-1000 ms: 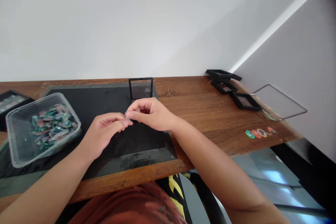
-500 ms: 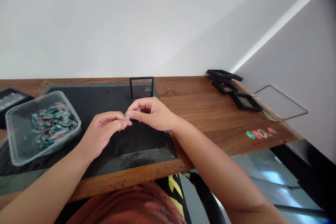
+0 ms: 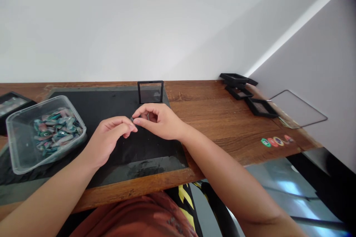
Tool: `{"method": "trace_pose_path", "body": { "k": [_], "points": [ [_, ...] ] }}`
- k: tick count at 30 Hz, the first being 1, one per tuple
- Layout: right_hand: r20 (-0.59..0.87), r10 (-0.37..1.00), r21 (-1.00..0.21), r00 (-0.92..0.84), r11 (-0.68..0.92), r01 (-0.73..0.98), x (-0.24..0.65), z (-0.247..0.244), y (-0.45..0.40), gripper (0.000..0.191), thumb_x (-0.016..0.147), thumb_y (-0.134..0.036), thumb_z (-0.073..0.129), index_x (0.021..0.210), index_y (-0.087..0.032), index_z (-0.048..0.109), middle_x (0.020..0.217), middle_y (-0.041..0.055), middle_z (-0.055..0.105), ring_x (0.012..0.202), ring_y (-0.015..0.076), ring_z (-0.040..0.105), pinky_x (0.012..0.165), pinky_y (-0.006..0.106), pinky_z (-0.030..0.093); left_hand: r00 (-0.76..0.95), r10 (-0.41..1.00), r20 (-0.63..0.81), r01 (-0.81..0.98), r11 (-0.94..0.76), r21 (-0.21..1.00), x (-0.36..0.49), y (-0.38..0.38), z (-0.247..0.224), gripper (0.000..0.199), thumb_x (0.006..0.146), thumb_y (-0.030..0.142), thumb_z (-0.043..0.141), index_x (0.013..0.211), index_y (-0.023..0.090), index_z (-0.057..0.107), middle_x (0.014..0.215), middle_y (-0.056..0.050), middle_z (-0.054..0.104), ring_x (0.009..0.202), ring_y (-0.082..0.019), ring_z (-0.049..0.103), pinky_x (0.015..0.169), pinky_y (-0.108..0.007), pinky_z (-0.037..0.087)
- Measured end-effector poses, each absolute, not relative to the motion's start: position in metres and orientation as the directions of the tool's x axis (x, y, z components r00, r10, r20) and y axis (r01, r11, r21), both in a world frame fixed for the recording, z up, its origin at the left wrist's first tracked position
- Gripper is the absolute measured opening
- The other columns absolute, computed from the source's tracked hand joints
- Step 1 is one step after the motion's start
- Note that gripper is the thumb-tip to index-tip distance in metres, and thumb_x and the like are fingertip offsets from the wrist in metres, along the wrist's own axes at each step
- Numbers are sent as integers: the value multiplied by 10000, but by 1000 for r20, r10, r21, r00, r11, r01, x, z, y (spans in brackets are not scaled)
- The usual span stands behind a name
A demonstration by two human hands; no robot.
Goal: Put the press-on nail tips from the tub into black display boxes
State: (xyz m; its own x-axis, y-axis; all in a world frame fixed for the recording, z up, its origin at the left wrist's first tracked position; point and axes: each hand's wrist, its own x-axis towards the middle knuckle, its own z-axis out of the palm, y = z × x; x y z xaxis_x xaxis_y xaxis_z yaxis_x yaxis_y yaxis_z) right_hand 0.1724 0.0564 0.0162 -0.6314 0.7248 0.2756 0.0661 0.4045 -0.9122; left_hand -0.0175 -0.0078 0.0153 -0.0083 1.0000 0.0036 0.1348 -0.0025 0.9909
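Observation:
Above the black mat point(image 3: 144, 148), my left hand point(image 3: 109, 137) and my right hand point(image 3: 158, 120) meet at the fingertips. The thumb and index finger of my right hand are pinched, with a tiny dark-looking piece point(image 3: 131, 119) at their tips. My left hand is closed too, thumb against curled fingers, right beside that piece; what lies in it is hidden. Just behind my right hand a small black frame with a clear pane point(image 3: 150, 92) stands upright. Left of my left hand sits a clear plastic tub point(image 3: 23, 144) holding many teal, pink and clear pieces point(image 3: 59, 129).
Several black frames point(image 3: 261, 107) lie at the back right of the wooden table point(image 3: 200, 107). Round coloured stickers point(image 3: 274, 142) are near the right edge. Another black frame point(image 3: 13, 103) rests at the far left. A thin wire loop point(image 3: 300, 109) stands against the right wall.
My fingertips have turned slightly, and the small shiny clear piece seen between them now looks darker and mostly hidden. My right fingers have shifted a little left.

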Motion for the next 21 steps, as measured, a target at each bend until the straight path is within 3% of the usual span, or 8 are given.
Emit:
{"method": "trace_pose_path", "body": {
  "k": [5,9,11,15,18,21],
  "points": [
    [289,676,-891,-678,448,67,170,13,56,229,946,-369,649,950,-160,742,737,-16,634,594,76,448,578,238,355,-9,999,-36,145,37,989,-17,-5,17,178,702,300,661,551,207,670,576,4,555,625,-138,486,618,-285,385],
    [318,684,-785,-656,578,222,176,16,62,206,952,-331,641,937,-173,772,802,17,707,676,103,525,642,253,374,-41,999,33,253,-21,967,-19,-5,13,181,754,351,659,650,216,720,617,-5,601,634,-154,518,617,-287,404],
    [343,705,-704,-620,630,327,184,19,67,195,944,-321,652,938,-179,784,818,28,723,719,121,555,662,263,369,-65,992,110,440,-70,895,-21,-5,8,200,788,402,680,814,228,775,724,-19,675,682,-173,561,645,-297,427],
    [360,742,-630,-565,640,439,197,23,78,208,950,-327,641,949,-179,787,839,36,739,739,137,573,667,275,359,40,981,188,772,-150,618,-24,-2,-5,384,835,495,694,1117,248,776,962,-58,737,846,-238,629,731,-337,453],
    [345,748,-602,-567,639,478,201,24,79,208,962,-309,616,950,-186,783,832,26,744,732,136,576,664,278,348,99,974,204,841,-191,506,-25,3,-9,385,848,509,696,1099,231,783,1003,-85,743,933,-284,641,813,-374,456],
    [332,747,-570,-575,645,509,198,24,77,198,957,-301,616,977,-193,781,831,23,742,737,137,576,666,281,336,93,974,207,843,-187,504,-25,7,-9,289,870,497,679,984,258,796,989,-73,757,908,-281,648,796,-365,455]
  ]
}}
